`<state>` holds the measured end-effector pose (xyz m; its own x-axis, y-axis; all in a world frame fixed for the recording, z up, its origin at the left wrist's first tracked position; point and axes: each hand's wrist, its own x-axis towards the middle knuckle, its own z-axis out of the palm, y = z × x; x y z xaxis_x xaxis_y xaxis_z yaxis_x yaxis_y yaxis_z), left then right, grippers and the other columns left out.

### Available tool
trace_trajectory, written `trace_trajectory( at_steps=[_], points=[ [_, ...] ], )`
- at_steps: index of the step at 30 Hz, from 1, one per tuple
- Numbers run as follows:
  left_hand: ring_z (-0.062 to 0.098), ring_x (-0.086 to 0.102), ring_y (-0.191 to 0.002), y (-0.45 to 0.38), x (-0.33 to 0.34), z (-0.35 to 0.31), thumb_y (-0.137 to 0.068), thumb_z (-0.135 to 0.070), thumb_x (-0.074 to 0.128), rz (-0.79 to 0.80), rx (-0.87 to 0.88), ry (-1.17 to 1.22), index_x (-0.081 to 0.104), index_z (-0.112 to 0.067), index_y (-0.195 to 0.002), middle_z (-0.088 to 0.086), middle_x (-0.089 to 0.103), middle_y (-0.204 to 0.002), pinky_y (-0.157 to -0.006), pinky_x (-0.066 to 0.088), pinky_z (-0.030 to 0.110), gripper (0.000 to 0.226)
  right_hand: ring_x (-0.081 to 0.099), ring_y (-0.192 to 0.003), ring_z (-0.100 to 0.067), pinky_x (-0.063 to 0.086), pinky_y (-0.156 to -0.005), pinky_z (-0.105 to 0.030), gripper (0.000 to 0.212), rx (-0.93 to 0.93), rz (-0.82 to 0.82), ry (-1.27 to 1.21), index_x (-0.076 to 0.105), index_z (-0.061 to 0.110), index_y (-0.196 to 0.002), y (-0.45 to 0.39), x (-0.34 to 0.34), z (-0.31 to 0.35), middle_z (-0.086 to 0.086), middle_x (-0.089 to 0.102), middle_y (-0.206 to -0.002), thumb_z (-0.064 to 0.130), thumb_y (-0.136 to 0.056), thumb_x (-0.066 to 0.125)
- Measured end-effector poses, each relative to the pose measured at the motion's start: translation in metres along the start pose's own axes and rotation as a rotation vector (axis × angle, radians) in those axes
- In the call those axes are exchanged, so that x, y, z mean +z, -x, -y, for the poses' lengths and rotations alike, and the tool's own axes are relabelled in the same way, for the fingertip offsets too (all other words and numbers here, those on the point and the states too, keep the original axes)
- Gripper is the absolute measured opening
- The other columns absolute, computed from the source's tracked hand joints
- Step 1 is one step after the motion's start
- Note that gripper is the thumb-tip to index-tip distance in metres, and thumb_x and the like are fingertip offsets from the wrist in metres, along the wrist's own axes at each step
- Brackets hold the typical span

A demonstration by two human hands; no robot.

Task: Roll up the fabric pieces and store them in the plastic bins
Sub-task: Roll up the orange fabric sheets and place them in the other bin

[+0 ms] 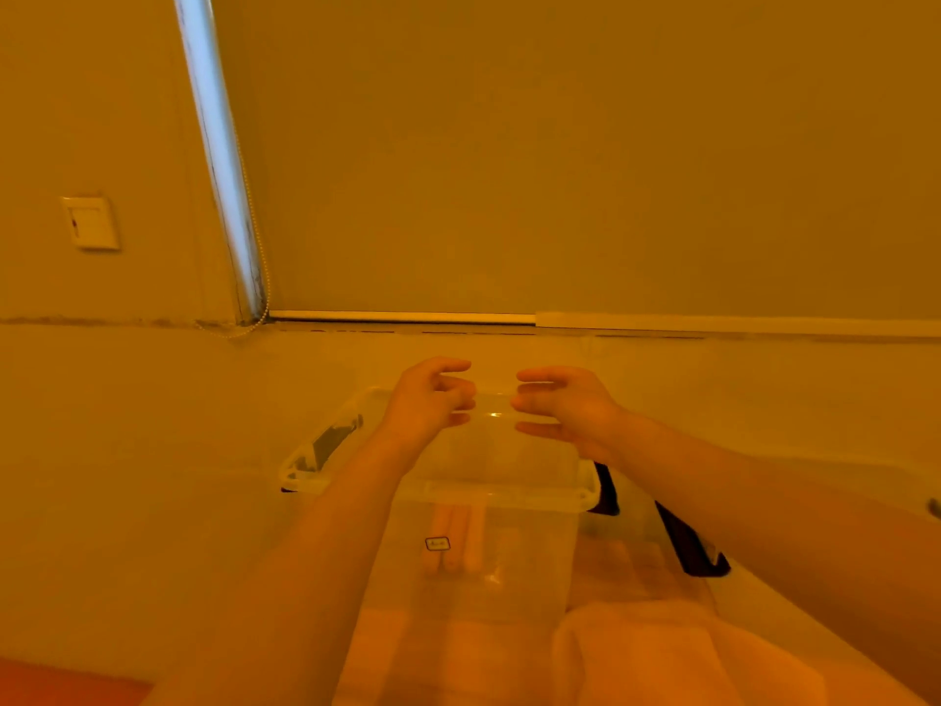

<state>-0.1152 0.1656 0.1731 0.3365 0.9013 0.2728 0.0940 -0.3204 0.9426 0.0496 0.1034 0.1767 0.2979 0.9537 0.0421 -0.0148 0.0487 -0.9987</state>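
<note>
No text can be made out for certain. The one sign of writing is a small label [437,543] with a dark rounded border, stuck on the near wall of the clear plastic bin [540,494]; it sits below the bin's near rim and a little left of the wall's middle, in front of the pale fabric rolls [454,540] seen through the plastic. Its marks are too small and blurred to read. The wall switch plate [90,222], far up and left of the bin, bears no legible lettering.
</note>
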Motion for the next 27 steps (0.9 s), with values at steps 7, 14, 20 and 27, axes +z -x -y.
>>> trace_trajectory(
  at_steps=[7, 14, 20, 27],
  points=[
    [0.02, 0.066, -0.088, 0.09, 0.05, -0.012, -0.09, -0.005, 0.061, 0.046, 0.007, 0.059, 0.057, -0.014, -0.121, 0.008, 0.065, -0.099, -0.066, 0.053, 0.025, 0.033, 0.065, -0.093, -0.023, 0.059, -0.069, -0.031, 0.042, -0.053, -0.036, -0.072, 0.058, 0.004, -0.121, 0.105, -0.049, -0.004, -0.014, 0.064, -0.106, -0.004, -0.081, 0.068],
    [0.015, 0.065, -0.087, 0.17, 0.107, 0.035, -0.09, -0.007, 0.061, 0.1, -0.082, 0.017, 0.057, -0.018, -0.12, 0.004, 0.065, -0.101, -0.065, 0.054, 0.02, 0.033, 0.063, -0.094, -0.02, 0.057, -0.078, -0.036, 0.036, 0.037, -0.1, 0.013, 0.06, 0.012, -0.115, 0.182, -0.105, -0.073, -0.008, 0.063, -0.108, 0.001, -0.082, 0.068],
    [0.018, 0.064, -0.092, 0.201, 0.139, 0.077, -0.091, -0.01, 0.058, 0.177, -0.189, -0.034, 0.054, -0.017, -0.125, 0.007, 0.061, -0.111, -0.073, 0.055, 0.025, 0.035, 0.061, -0.099, -0.017, 0.054, -0.076, -0.029, 0.034, 0.144, -0.145, 0.03, 0.057, 0.014, -0.12, 0.208, -0.144, -0.145, -0.006, 0.06, -0.117, 0.009, -0.087, 0.065],
    [0.014, 0.06, -0.082, 0.215, 0.148, 0.112, -0.094, -0.005, 0.053, 0.205, -0.267, -0.025, 0.052, -0.007, -0.127, 0.011, 0.06, -0.111, -0.072, 0.052, 0.026, 0.033, 0.051, -0.11, -0.018, 0.046, -0.084, -0.031, 0.032, 0.214, -0.231, 0.217, 0.058, 0.02, -0.124, 0.208, -0.156, -0.192, -0.003, 0.051, -0.133, 0.02, -0.092, 0.059]
  ],
)
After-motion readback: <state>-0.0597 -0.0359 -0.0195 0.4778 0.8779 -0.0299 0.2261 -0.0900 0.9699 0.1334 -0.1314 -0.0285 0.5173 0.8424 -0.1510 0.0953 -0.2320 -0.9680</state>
